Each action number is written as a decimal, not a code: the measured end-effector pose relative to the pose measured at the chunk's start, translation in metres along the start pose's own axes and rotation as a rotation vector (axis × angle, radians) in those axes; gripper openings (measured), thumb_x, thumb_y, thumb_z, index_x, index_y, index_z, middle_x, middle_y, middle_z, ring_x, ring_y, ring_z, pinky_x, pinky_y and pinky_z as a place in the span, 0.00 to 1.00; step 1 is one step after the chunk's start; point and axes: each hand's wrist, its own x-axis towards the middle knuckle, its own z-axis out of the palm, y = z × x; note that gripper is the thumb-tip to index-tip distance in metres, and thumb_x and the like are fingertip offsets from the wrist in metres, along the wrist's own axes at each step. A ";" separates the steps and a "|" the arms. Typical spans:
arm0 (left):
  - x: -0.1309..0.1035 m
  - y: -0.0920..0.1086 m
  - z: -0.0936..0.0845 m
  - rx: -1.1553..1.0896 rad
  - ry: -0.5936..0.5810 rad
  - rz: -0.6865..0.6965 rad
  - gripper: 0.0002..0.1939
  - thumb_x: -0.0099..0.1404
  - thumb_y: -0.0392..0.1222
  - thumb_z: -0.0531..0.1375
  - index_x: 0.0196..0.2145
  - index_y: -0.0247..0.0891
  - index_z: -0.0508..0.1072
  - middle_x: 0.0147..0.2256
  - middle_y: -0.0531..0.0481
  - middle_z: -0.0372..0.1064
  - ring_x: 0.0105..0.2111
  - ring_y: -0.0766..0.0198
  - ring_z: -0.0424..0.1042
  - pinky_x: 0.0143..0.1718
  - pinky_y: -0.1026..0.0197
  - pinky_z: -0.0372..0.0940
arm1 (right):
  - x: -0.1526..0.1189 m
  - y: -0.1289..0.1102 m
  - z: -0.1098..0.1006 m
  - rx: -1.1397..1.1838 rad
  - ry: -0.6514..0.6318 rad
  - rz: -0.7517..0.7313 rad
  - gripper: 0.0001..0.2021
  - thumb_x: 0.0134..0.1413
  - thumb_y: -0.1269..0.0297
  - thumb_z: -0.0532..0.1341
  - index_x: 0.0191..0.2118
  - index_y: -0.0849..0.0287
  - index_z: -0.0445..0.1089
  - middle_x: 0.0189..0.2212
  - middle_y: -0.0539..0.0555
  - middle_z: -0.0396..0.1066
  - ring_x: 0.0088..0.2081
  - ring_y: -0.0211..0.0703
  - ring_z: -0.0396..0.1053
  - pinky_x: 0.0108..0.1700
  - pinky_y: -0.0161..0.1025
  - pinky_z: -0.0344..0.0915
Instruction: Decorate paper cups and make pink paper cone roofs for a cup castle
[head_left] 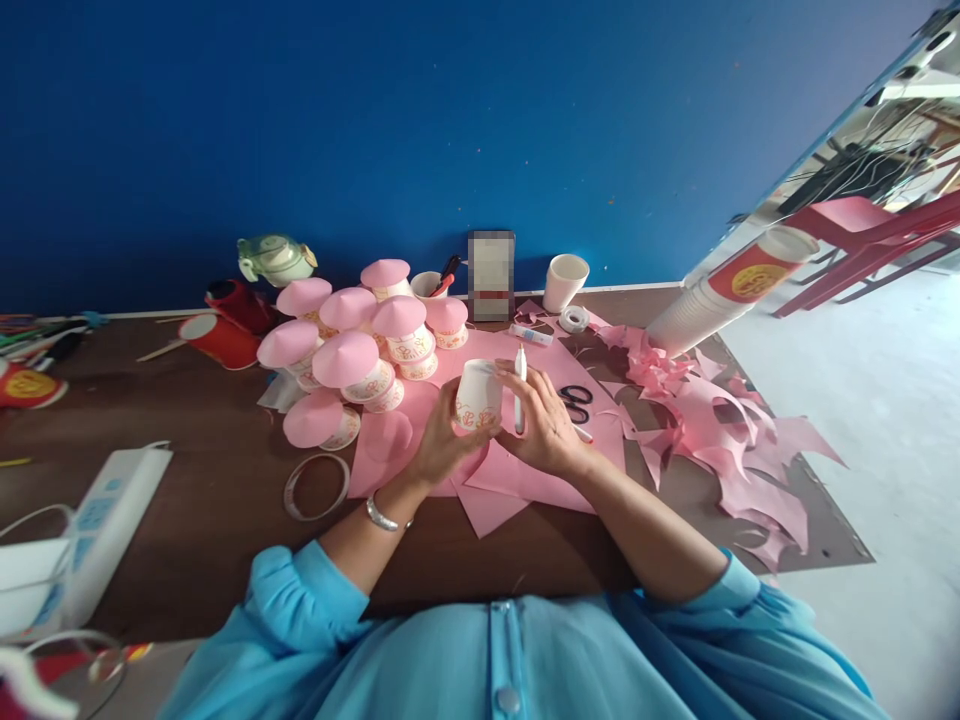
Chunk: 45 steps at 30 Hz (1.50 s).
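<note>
A white paper cup [478, 392] with an orange pattern is upside down between my hands, over pink paper sheets [600, 470]. My left hand [446, 440] is wrapped round its left side. Fingertips of my right hand [541, 415] touch its right side, and a white pen [520, 385] is held upright in that hand. Black scissors [576, 402] lie just right of my right hand. Several cups with pink cone tops [346, 360] stand to the left of the cup.
Pink scraps [720, 420] and a leaning cup stack [720, 290] are at the right. A tape roll [316, 487], red cups [219, 341] and a power strip [112, 530] lie left. Near the blue wall are a phone [491, 275] and a white cup [565, 283].
</note>
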 end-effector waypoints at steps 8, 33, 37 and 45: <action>0.001 -0.002 0.003 -0.511 -0.215 -0.083 0.34 0.57 0.56 0.73 0.56 0.41 0.70 0.49 0.42 0.76 0.51 0.48 0.77 0.51 0.48 0.72 | 0.000 0.004 -0.003 0.213 0.032 0.095 0.41 0.61 0.60 0.68 0.72 0.52 0.47 0.64 0.66 0.65 0.64 0.59 0.68 0.61 0.59 0.71; 0.003 0.008 0.001 0.212 0.158 0.002 0.31 0.56 0.49 0.72 0.53 0.40 0.66 0.48 0.44 0.71 0.47 0.53 0.72 0.47 0.49 0.70 | 0.003 -0.010 -0.017 0.071 0.299 0.153 0.13 0.69 0.67 0.59 0.54 0.51 0.74 0.42 0.57 0.79 0.36 0.46 0.75 0.38 0.45 0.75; 0.002 0.012 0.001 0.162 0.115 -0.062 0.29 0.58 0.53 0.71 0.52 0.40 0.68 0.48 0.44 0.72 0.48 0.51 0.72 0.47 0.50 0.69 | 0.004 -0.021 -0.024 0.092 0.316 0.110 0.10 0.66 0.70 0.60 0.49 0.54 0.73 0.34 0.54 0.78 0.32 0.44 0.76 0.33 0.41 0.74; 0.001 0.011 0.003 0.124 0.062 -0.023 0.29 0.58 0.55 0.71 0.50 0.40 0.68 0.46 0.45 0.72 0.45 0.53 0.72 0.45 0.52 0.68 | 0.005 -0.030 -0.021 0.014 0.292 -0.129 0.13 0.61 0.75 0.63 0.50 0.55 0.70 0.33 0.54 0.79 0.32 0.44 0.80 0.35 0.39 0.77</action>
